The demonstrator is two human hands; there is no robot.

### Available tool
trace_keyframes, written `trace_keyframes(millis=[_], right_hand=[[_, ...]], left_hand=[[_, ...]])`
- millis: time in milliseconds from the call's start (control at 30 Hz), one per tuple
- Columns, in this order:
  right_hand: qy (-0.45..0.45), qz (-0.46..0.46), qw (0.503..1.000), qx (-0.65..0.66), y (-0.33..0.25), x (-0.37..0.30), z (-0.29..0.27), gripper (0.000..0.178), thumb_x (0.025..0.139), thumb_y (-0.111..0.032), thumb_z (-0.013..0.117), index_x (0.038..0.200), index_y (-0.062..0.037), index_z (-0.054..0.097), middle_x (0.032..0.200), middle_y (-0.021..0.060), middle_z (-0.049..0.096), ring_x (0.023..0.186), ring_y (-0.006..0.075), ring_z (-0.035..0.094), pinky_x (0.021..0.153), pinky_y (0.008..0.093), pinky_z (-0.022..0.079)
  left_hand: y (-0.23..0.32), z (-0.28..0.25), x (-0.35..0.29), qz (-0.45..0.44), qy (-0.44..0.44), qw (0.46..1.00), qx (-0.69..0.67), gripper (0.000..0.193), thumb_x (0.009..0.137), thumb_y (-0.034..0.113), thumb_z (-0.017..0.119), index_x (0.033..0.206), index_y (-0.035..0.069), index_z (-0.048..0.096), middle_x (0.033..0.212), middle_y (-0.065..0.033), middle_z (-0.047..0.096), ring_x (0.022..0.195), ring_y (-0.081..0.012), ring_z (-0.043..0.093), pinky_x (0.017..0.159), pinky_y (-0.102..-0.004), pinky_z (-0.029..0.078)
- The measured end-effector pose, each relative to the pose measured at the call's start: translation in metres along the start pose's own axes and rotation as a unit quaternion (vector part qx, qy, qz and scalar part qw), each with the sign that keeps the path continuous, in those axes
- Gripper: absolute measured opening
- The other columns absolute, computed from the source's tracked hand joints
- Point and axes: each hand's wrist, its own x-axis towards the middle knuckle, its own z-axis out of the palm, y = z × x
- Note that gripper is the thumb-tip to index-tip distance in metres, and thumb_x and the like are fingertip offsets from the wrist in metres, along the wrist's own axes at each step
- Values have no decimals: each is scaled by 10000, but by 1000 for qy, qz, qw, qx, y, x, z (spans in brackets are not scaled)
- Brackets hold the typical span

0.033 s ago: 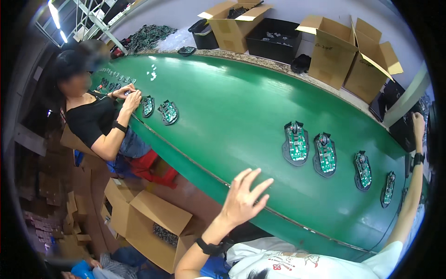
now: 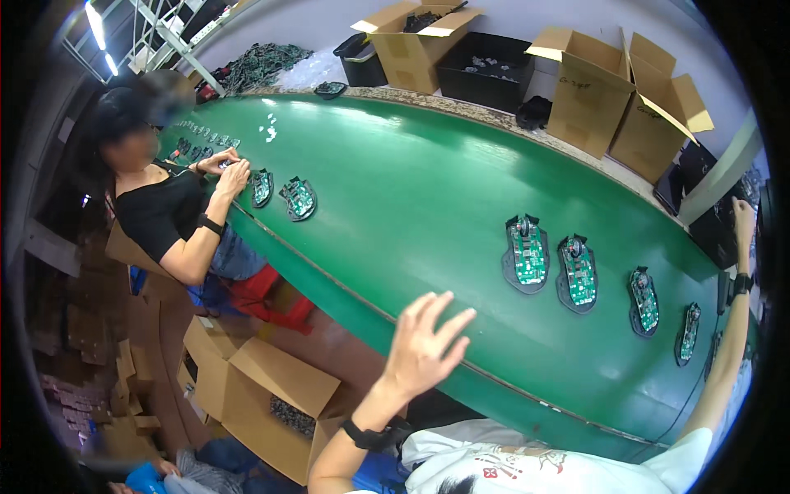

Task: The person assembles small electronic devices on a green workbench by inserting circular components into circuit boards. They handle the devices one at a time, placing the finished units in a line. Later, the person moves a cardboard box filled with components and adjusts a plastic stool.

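Note:
My left hand hovers over the near edge of the green work surface, fingers spread, holding nothing. Stretched out to the far right, my right hand is beside a dark box; its fingertips are too small and partly hidden to read. Between my arms lie several dark computer mouse bases, each carrying a green circuit board and a wheel. The nearest to my left hand is one mouse base; beside it rest a second mouse base, a third mouse base and another mouse base.
At left, a co-worker handles something small near two mouse bases. Along the back ledge stand cartons, a black bin and a pile of green boards. An open carton sits on the floor.
My left hand has shifted slightly left. The nearest mouse bases appear a touch farther right. My right hand has barely moved.

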Motion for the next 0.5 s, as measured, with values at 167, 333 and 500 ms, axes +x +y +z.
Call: trace_keyframes(millis=[167, 333, 500], right_hand=[[-91, 64, 978, 177, -57, -110, -22, 451, 930, -555, 614, 1046, -131, 715, 730, -7, 641, 491, 73, 505, 377, 244, 334], [-308, -72, 913, 257, -308, -358, -109, 117, 905, -170, 705, 907, -53, 706, 716, -10, 626, 586, 67, 569, 464, 229, 445], [-346, -391, 822, 229, -408, -463, -107, 238, 881, -296, 744, 884, -77, 652, 787, 96, 619, 705, 294, 655, 596, 393, 534]], left_hand=[[-85, -61, 25, -75, -31, 982, 170, 616, 824, 166, 733, 1401, 93, 530, 1455, -249, 432, 1316, -453, 411, 1135, -509, 341], [-225, -85, 46, -136, -19, 962, 235, 653, 897, 280, 688, 1464, 63, 447, 1543, -296, 317, 1383, -525, 326, 1154, -540, 311], [-284, -104, 60, -219, -65, 958, 176, 678, 926, 394, 661, 1487, 87, 435, 1553, -300, 301, 1397, -487, 334, 1152, -507, 321]])
